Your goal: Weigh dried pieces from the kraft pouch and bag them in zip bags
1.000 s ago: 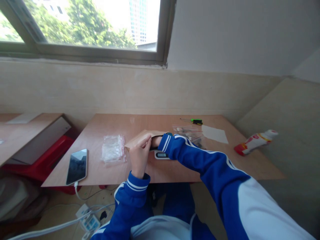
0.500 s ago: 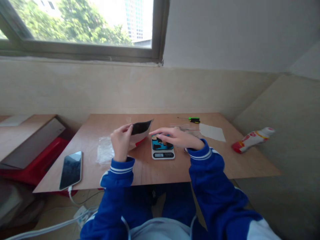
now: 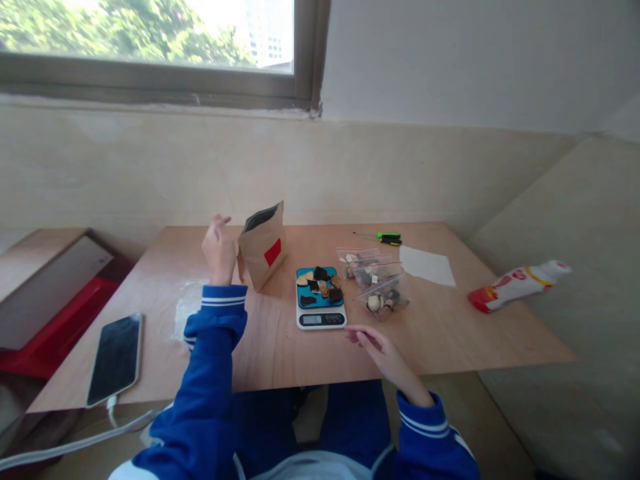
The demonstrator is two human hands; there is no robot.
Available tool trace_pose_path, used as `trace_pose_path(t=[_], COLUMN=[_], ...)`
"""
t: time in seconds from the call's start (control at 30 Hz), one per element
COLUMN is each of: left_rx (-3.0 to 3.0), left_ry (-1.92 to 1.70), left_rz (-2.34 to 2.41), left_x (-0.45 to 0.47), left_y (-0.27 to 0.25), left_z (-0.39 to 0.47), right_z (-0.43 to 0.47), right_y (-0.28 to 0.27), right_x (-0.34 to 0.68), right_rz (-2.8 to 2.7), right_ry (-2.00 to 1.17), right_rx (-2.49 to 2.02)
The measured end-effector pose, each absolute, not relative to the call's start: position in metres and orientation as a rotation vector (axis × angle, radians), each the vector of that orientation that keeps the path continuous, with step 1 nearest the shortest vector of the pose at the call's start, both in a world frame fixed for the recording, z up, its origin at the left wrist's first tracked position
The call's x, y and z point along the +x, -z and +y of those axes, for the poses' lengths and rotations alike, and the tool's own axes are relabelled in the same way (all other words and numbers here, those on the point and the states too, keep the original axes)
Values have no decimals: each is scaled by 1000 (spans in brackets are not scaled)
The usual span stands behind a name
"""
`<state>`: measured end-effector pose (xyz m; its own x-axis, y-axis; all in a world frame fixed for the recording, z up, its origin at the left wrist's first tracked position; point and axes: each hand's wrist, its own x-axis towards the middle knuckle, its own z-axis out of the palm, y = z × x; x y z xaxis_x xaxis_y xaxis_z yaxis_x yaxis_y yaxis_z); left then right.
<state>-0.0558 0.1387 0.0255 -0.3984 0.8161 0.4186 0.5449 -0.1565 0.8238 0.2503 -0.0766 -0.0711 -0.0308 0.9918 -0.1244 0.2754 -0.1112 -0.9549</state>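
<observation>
Standing on the table (image 3: pixel 287 360), just beside the left hand (image 3: pixel 219 252), a brown kraft-paper pouch with a dark lining (image 3: pixel 264 250): long axis near upright, top leaning slightly left, gaping mouth upward, front face turned right and toward the near edge. To the right, a white scale with a blue platform (image 3: pixel 323 304), long axis running away from the near edge, display (image 3: pixel 313 320) nearest, bearing dark and tan dried pieces (image 3: pixel 321 274). Left hand released, fingers loosely bent; contact with the pouch's side hard to tell. Right hand (image 3: pixel 373 343) also released, fingers part-stretched beside the scale's near right corner. Inside of the pouch mostly hidden; clear plastic bags (image 3: pixel 187 303) partly covered by the blue left sleeve (image 3: pixel 210 353). Any print on the pouch's red rectangular label (image 3: pixel 273 252), digits on the display and red markings on the white-and-red bottle (image 3: pixel 517 285) impossible to read.
</observation>
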Motion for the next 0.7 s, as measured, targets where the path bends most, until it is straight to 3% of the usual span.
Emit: trace_pose_path(t=[0.1, 0.2, 0.37, 0.7], left_rx=[1473, 1567, 1600, 1508], left_ry=[-1646, -1187, -993, -927], left_rz=[2014, 2213, 2216, 2218], left_x=[-73, -88, -94, -108], left_y=[12, 58, 106, 82], left_z=[106, 68, 32, 22], right_z=[-73, -70, -68, -77], right_y=[72, 74, 79, 64], right_x=[253, 255, 247, 215], right_rz=[-1368, -1346, -1375, -1465], right_ry=[-1173, -1154, -1196, -1281], right_rx=[-1485, -1496, -1479, -1375])
